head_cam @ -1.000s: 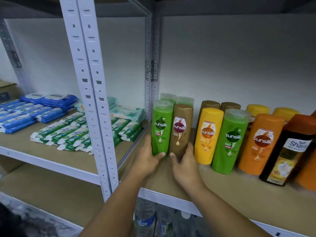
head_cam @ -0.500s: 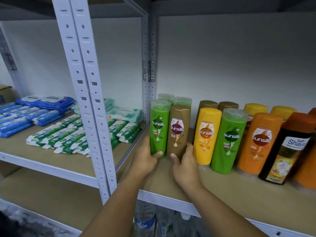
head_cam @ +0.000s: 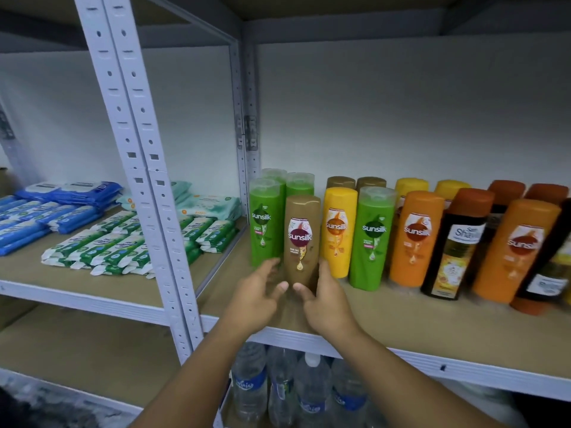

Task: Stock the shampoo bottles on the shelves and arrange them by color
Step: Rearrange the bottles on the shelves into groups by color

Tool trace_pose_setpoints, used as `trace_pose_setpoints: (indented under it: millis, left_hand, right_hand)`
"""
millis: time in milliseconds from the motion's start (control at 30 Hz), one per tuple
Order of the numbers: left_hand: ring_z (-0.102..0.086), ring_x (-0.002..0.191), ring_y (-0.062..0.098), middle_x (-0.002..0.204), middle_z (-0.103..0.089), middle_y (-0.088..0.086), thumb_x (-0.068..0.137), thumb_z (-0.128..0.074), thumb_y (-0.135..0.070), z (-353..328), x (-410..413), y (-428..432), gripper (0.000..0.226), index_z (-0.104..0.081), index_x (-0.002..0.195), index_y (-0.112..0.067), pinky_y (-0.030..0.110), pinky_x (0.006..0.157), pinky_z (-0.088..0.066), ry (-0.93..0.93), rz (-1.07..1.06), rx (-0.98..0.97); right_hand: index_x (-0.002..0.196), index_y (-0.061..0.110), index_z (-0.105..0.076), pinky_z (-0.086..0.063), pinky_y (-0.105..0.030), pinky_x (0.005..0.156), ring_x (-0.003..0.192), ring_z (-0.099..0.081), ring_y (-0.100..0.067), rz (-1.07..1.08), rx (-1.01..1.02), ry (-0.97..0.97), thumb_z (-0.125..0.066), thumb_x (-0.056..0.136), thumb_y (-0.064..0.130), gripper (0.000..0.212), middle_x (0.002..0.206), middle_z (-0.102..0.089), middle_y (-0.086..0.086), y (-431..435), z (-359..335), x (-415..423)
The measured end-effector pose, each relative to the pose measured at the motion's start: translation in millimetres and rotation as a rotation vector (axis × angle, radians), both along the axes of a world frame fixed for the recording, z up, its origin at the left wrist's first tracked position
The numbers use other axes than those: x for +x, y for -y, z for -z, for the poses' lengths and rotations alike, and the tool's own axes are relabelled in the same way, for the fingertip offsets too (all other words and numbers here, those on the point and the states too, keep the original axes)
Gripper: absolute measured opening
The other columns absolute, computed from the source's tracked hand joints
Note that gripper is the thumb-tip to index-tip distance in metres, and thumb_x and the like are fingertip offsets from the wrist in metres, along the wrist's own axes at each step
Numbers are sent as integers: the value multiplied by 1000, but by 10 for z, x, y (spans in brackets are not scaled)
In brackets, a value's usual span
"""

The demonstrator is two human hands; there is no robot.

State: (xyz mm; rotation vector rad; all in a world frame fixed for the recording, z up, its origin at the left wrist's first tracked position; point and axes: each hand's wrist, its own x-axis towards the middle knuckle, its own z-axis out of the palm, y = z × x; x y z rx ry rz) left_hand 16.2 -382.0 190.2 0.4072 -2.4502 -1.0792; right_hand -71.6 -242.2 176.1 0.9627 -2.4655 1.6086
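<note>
A brown Sunsilk bottle (head_cam: 302,239) stands forward of the row on the shelf board (head_cam: 401,322). My right hand (head_cam: 326,299) grips its base, thumb in front and fingers along its right side. My left hand (head_cam: 258,293) sits just left of it with fingers spread and relaxed, its thumb near the brown bottle's foot. A green Sunsilk bottle (head_cam: 265,223) stands at the far left with two more green ones (head_cam: 299,184) behind it. To the right stand a yellow bottle (head_cam: 338,230), another green bottle (head_cam: 372,239), an orange bottle (head_cam: 415,239) and a dark bottle (head_cam: 454,242).
A perforated white upright post (head_cam: 139,149) divides the shelving. Green wipe packs (head_cam: 108,245) and blue packs (head_cam: 46,211) lie on the left shelf. Water bottles (head_cam: 293,390) stand on the level below. More brown, yellow and orange bottles fill the back row.
My left hand has let go of the green bottle and opened. The brown bottle has come forward and down out of the row in my right hand.
</note>
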Motion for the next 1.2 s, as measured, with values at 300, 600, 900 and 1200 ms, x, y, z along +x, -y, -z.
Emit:
trace_pose_setpoints:
  millis: [300, 600, 900, 1200]
  left_hand:
    - [-62, 97, -11, 107, -64, -18, 91, -69, -6, -3, -266, -504, 42, -49, 121, -26, 19, 90, -51, -66, 135, 138]
    - [-63, 103, 0, 108, -65, -16, 88, -75, -15, 13, -377, -534, 40, -48, 114, -29, 29, 93, -52, -73, 108, 140]
    - [-61, 99, -7, 106, -62, -21, 88, -75, -16, -4, -393, -506, 39, -48, 113, -29, 26, 89, -51, -63, 103, 139]
    - [-59, 101, -8, 107, -61, -20, 88, -75, -15, -9, -421, -463, 40, -48, 115, -27, 23, 89, -50, -58, 110, 130]
  right_hand:
    - [142, 28, -49, -44, -18, 99, 120, -56, -1, -83, 95, -46, -61, 97, 14, 49, 131, -62, 14, -670, -77, -77]
    - [144, 12, -49, -45, -28, 97, 120, -56, -23, 312, 11, -155, -66, 95, 25, 54, 134, -56, -8, -913, -84, -333]
    - [132, 14, -49, -49, -33, 91, 114, -61, -29, 391, -46, -19, -72, 90, 22, 49, 126, -63, -8, -703, -21, -475]
    - [135, 15, -44, -50, -33, 85, 111, -61, -28, 438, -9, -27, -75, 89, 24, 56, 124, -62, -8, -643, -30, -595]
